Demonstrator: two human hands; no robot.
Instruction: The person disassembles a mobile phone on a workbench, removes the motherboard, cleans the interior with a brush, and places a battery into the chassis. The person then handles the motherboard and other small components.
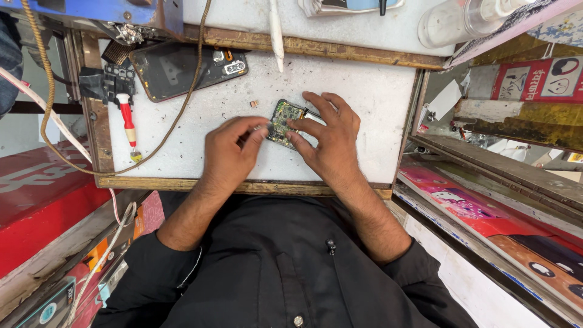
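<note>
Right hand point(331, 136) fingers pinning green board point(284, 121) flat on worktop point(376, 121). Left hand point(229, 152) pinched on thin tool, tip at board's near edge. Screwdriver point(127, 124) well left.

Illumination bright and even; soft shadows under both hands on the counter point(340, 91); sharp centre, wide-angle distortion at edges

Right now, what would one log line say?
left hand: thin tool on circuit board | right hand: steadying board | red screwdriver: lying left
</note>
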